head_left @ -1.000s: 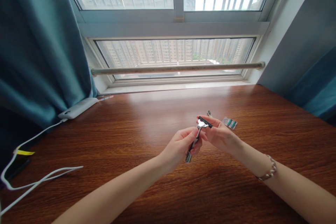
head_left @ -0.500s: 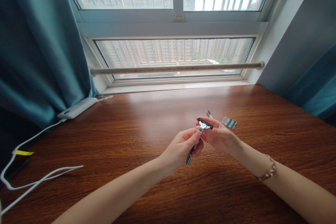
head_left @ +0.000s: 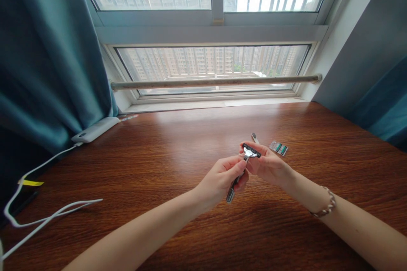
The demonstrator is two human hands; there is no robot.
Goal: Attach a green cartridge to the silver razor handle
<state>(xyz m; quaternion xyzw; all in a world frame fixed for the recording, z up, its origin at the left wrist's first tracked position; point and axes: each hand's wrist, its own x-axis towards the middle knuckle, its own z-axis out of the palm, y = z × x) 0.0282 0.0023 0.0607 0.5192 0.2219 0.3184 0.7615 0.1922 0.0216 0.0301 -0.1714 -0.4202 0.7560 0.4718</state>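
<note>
A silver and black razor (head_left: 251, 151) is held above the table, slanting, with its wide head up and its handle end pointing down toward me. My left hand (head_left: 224, 175) is closed around the handle, the thumb lying near its neck. Cupped behind the head is my right hand (head_left: 270, 163), its fingers curled and touching the razor; part of its grip is hidden. Just beyond the right hand, a clear tray of blade cartridges (head_left: 279, 148) with green strips rests on the table. A slim pale stick with a dark tip (head_left: 255, 137) lies beside it, partly covered.
The brown wooden table (head_left: 152, 169) reaches to a window with a metal rail (head_left: 216, 81). At the left lie a white power strip or box (head_left: 97, 130), a white cable (head_left: 60, 214) and a yellow tag (head_left: 32, 183). A blue curtain (head_left: 54, 51) hangs over the left edge.
Both hands stay on the razor, whose head has tilted slightly. The whole view has shifted a little.
</note>
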